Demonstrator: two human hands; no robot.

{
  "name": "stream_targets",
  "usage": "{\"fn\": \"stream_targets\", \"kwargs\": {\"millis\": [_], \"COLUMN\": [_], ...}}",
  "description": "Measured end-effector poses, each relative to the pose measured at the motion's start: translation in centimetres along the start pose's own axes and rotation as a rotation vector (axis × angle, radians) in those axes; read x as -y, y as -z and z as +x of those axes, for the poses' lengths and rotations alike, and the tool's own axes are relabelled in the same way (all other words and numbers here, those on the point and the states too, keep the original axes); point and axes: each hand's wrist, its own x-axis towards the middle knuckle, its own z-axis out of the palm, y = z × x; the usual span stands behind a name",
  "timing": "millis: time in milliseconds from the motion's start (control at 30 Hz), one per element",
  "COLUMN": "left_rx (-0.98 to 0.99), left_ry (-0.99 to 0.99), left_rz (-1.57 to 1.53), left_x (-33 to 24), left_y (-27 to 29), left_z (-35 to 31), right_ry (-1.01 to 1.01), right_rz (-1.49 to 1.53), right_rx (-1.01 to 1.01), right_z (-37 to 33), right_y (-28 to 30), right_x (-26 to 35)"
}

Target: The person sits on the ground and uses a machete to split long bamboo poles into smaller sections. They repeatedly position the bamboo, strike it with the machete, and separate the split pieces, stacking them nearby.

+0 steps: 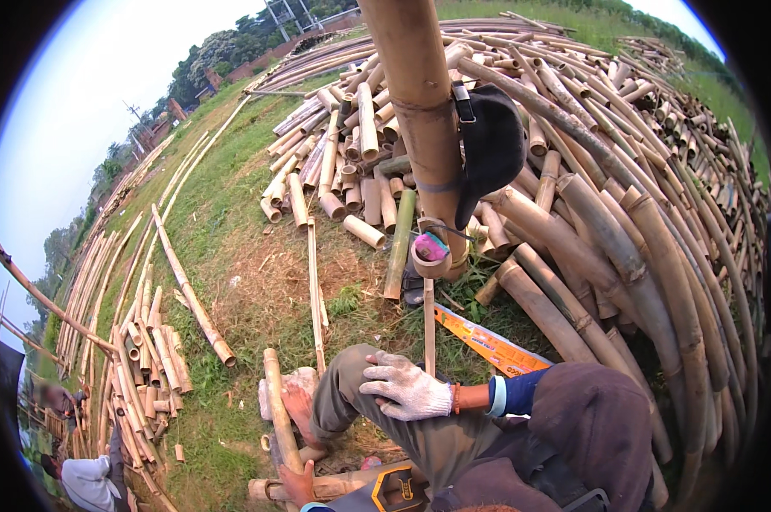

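Left of the bent leg (344, 408), best to brace the pole (277, 394) firmly, minding the saw (377, 491) near the leg. Keep the right hand (409, 388) loosely spread on the leg; check the left hand (298, 486), at the pole, closure unclear.

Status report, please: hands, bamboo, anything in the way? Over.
Left hand on bamboo pole. Gloved right hand resting on trouser leg. Close to left hand: yellow-and-black handle.

The gloved right hand (407, 388) is laid across a bent leg (347, 410), its fingers (378, 386) loosely extended, its forearm (476, 398) angled in from the right. The bare left hand (298, 484) is held low, its grip partly hidden.
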Motion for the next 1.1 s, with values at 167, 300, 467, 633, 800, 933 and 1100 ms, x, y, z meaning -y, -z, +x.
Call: {"fn": "stream_targets", "kwargs": {"millis": [167, 300, 467, 633, 800, 933, 1100], "left_rx": [0.012, 0.126, 0.06, 0.048, -0.177, -0.366, -0.542], "left_ry": [0.043, 0.114, 0.12, 0.213, 0.312, 0.47, 0.679], "left_rz": [0.075, 0.085, 0.039, 0.063, 0.078, 0.087, 0.101], "left_x": [1.8, 0.6, 2.5, 2.2, 6.4, 8.1, 16.9], "left_y": [-0.9, 0.8, 4.0, 10.0, 15.2, 19.5, 22.7], "left_z": [1.3, 2.1, -0.1, -9.9, -20.1, -25.7, -34.0], "right_ry": [-0.023, -0.038, -0.031, -0.066, -0.094, -0.102, -0.091], "right_rz": [-0.014, -0.039, -0.039, -0.068, -0.086, -0.113, -0.1], "right_rx": [0.022, 0.027, 0.005, 0.042, 0.045, 0.056, 0.074], "right_z": [0.0, -0.4, 0.0, -0.3, -0.6, -0.8, -0.7], "right_y": [0.0, -0.4, -0.8, -0.5, -1.3, -1.1, -1.3], "right_x": [-0.1, -0.5, -0.3, -0.8, -0.8, -0.9, -0.9]}}
